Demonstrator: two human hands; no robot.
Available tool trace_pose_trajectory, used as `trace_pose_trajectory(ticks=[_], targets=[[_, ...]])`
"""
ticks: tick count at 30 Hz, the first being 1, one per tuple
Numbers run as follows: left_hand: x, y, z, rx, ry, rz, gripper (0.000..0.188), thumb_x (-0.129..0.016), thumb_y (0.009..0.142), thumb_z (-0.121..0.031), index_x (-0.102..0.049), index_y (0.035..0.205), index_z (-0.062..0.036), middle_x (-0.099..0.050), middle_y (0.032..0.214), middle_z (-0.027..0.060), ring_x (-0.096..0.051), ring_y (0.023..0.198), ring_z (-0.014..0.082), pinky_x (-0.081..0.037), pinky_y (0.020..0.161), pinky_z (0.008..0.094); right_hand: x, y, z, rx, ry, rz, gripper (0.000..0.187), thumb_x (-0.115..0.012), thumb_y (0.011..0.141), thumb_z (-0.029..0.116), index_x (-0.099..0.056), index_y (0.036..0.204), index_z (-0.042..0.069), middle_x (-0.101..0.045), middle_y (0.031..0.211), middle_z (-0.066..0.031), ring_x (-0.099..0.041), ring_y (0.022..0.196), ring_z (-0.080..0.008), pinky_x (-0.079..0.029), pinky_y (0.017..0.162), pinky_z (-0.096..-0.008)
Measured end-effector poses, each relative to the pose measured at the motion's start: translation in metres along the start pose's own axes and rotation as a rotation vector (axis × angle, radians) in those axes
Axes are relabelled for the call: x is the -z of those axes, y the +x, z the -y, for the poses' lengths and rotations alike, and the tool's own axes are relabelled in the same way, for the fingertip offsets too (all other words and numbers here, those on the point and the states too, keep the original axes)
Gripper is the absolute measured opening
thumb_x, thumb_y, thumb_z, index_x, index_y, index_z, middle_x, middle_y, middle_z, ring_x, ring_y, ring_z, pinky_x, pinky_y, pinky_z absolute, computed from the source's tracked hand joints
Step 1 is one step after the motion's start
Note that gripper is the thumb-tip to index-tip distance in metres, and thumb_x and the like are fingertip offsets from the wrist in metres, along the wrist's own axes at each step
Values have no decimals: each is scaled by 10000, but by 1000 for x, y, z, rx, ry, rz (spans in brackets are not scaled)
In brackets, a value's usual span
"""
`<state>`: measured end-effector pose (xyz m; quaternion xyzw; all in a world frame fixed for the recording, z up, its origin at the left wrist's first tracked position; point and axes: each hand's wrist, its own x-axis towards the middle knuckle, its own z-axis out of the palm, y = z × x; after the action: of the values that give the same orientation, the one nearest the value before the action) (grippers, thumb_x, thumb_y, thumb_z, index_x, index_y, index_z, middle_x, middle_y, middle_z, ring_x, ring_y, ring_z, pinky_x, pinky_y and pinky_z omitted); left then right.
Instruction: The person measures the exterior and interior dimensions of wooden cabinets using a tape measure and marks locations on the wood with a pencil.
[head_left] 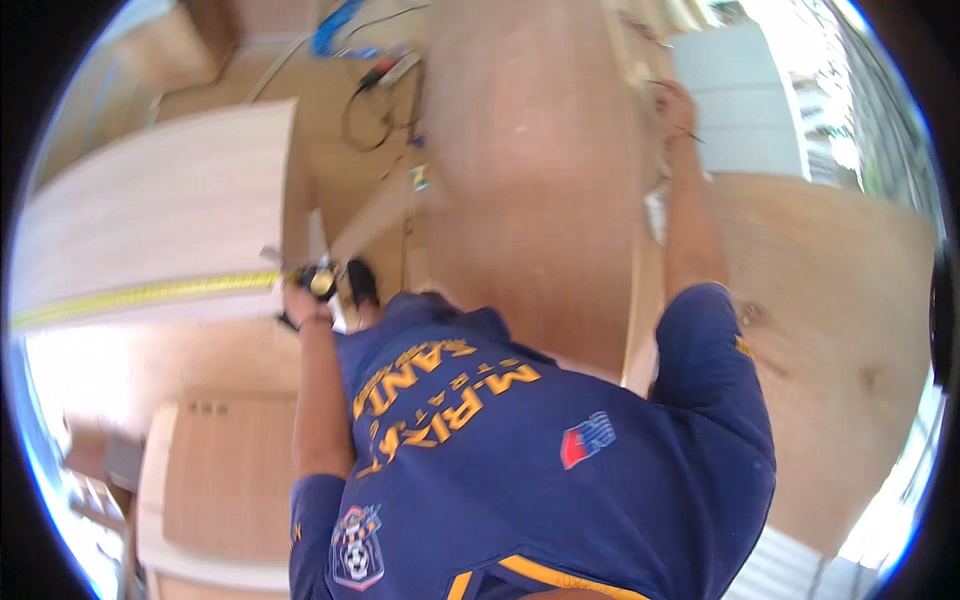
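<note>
- Tape measure (321,284): left hand's (301,304) fingers clamped on it, yellow blade (150,298) across the pale board (170,180).
- Brown board (530,200): between the hands.
- Right hand (676,110): near that board's right edge; cannot tell its fingers' state.
- Grey panel (740,100): just beside it.

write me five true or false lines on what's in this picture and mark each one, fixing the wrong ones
1. The left hand holds a tape measure. True.
2. The yellow blade is fully wound in. False: it is extended over the pale panel.
3. The right hand is right beside the left one. False: it is well apart, near the right edge of the large brown board.
4. A black shoe shows close to the left hand. True.
5. The shirt is plain white. False: it is dark blue with yellow lettering.
</note>
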<state>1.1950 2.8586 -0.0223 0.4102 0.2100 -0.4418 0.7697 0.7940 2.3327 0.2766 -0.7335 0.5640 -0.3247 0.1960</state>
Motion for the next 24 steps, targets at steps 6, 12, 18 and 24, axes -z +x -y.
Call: trace_pose_trajectory(ticks=[6, 12, 18, 24], targets=[[-9, -10, -14, -22, 88, -168, 409, -269, 947, -360, -455, 1130, -45, -562, 1042, 107, -585, 908, 251, -507, 797, 370, -8, -30, 56, -78, 270, -15, 136, -630, 742, 132, -663, 845, 50, -579, 699, 36, -461, 571, -37, -370, 510, -183], [-12, -10, -17, -12, 20, -160, 437, -239, 948, -391, -478, 1097, -57, -578, 989, 116, -583, 892, 260, -502, 811, 385, -11, -30, 60, -22, 170, -37, 130, -617, 751, 141, -666, 833, 52, -598, 712, 20, -493, 615, -53, -395, 551, -198], [-7, -9, -12, -34, 13, -112, 419, -249, 951, -378, -471, 1069, -43, -567, 977, 134, -573, 889, 266, -502, 803, 383, -8, -35, 65, 60, 84, -52, 147, -619, 741, 162, -668, 828, 54, -619, 723, -7, -538, 674, -87, -427, 620, -230], [-6, -10, -11, -51, 29, -109, 408, -266, 950, -371, -467, 1078, -41, -563, 976, 132, -578, 872, 268, -507, 795, 379, -8, -36, 67, 59, -53, -82, 190, -603, 732, 206, -665, 816, 48, -633, 725, -41, -569, 678, -119, -442, 632, -250]])
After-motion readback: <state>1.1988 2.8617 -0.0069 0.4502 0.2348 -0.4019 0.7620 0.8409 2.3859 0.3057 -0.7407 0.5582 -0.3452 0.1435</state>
